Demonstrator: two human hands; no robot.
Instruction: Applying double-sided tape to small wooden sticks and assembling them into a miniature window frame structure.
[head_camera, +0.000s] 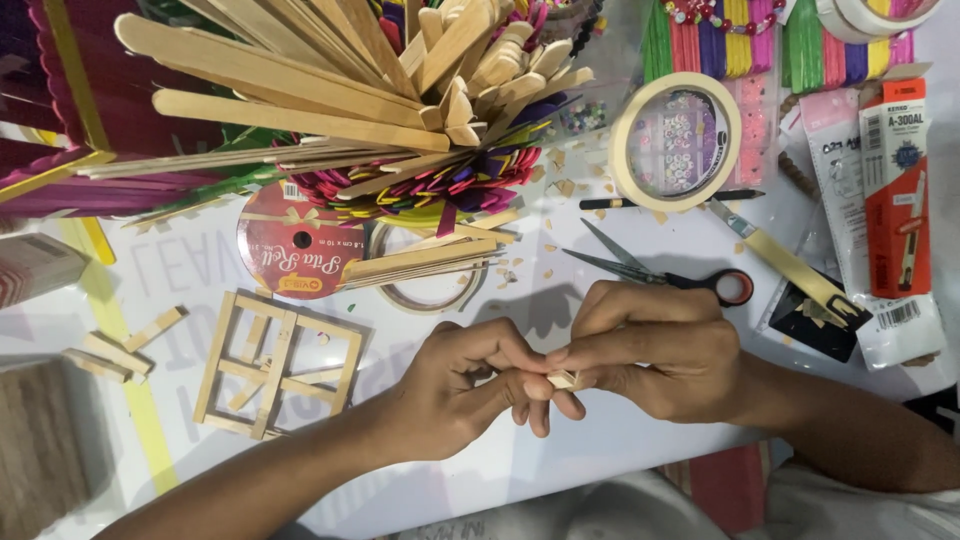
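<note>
Both hands together at centre: left hand (470, 385) & right hand (640, 355) pinch a small stick piece (565, 379); could snap or slip; scissors (665, 272) at 12 o'clock, blades close to knuckles

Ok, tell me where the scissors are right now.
In the head view, the scissors lie on the white table just above the right hand, below the roll of tape, blades open and pointing left.
</note>
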